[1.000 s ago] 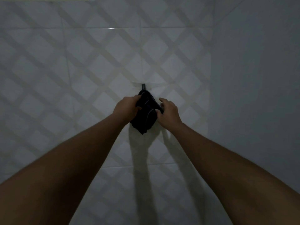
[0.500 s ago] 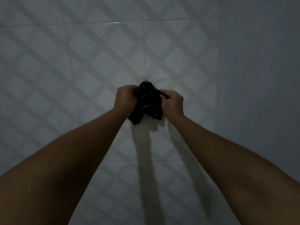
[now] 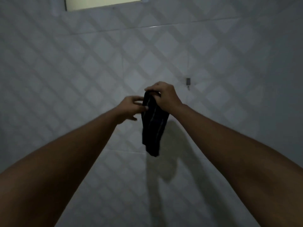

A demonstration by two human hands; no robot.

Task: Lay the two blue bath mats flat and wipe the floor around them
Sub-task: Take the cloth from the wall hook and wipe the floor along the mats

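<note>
A dark cloth (image 3: 153, 128) with thin pale stripes hangs down in front of the tiled wall. My right hand (image 3: 165, 98) grips its top end from above, fingers curled over the fabric. My left hand (image 3: 131, 108) is just left of the cloth, fingers spread, with the fingertips touching its left edge. No blue bath mat and no floor are in view.
A small dark wall hook (image 3: 188, 81) sits bare on the wall, up and to the right of my right hand. The wall (image 3: 82, 71) has pale diamond-pattern tiles. A light panel (image 3: 103, 2) shows at the top left. A plain wall (image 3: 282, 79) meets it on the right.
The cloth has come off the hook and now hangs long from my right hand, away to the hook's left. My left hand has let go and opened beside it.
</note>
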